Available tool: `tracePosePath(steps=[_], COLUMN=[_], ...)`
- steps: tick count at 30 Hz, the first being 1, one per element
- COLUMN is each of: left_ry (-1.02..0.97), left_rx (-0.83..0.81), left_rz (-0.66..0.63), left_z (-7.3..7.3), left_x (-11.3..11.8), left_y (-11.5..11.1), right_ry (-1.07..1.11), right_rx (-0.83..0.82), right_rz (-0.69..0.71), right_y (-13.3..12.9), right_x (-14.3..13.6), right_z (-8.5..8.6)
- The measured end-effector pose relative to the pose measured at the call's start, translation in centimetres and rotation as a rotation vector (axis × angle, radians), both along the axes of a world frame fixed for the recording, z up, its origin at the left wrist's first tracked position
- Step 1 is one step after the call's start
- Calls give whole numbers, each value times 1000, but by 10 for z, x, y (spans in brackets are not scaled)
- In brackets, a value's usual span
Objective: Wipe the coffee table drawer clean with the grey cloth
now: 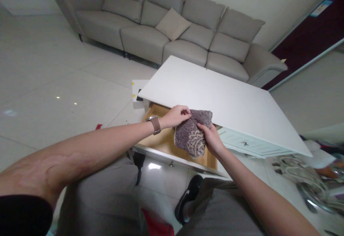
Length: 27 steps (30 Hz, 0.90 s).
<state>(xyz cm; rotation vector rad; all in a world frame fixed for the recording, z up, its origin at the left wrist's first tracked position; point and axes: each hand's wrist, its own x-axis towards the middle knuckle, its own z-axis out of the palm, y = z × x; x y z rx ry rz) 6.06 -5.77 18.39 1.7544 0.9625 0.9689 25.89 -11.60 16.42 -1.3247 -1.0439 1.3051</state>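
A folded brown towel (185,134) with a cream pattern on its lower part is held up between my two hands. My left hand (179,115), with a watch on its wrist, pinches the towel's upper left edge. On the right side, my right hand (212,137) grips it with the thumb on top and the fingers hidden behind. Below the towel lies an open wooden drawer (158,141), pulled out from a white coffee table (215,89). The towel covers part of the drawer's inside.
Beyond the table stands a long grey sofa (142,37) with a loose cushion (173,24). A white box (138,103) is by the table's left end. Coiled cables (298,173) and clutter lie on the floor at right. Near my feet is a red object (157,225).
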Motion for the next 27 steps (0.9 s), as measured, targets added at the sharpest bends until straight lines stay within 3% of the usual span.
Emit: tracePosePath(steps=[20, 27], left_ry=[-119, -41], left_rx=[30, 66], left_rz=[-2, -15], left_z=[-5, -2], left_x=[-1, -2], left_y=[4, 3], right_ry=[5, 0], right_rx=[-10, -10], right_rz=[35, 35], right_y=[-3, -3], right_x=[-3, -3], right_z=[5, 3])
